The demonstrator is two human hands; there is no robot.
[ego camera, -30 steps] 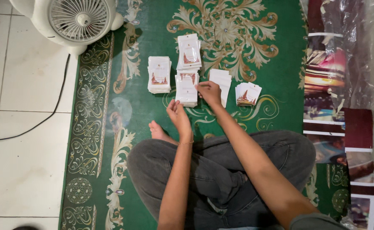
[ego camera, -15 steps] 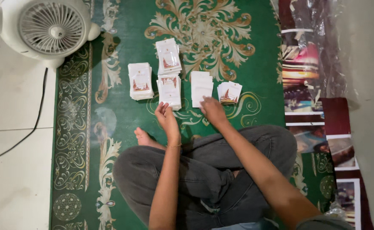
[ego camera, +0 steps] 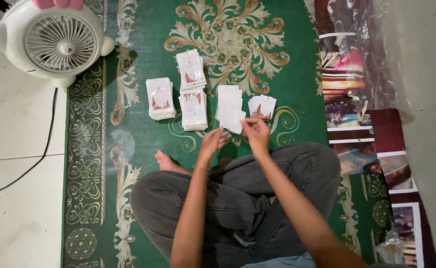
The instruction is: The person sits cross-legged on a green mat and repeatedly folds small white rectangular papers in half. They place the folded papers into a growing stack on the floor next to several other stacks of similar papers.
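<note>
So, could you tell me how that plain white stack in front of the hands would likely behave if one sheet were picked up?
A sheet from the plain white stack looks thin and flat, so probably light and a bit bendy. The right hand pinches one at its corner, which suggests it lifts easily. The stack is already fanned unevenly, so a push would likely slide the sheets apart over the green rug.
</note>
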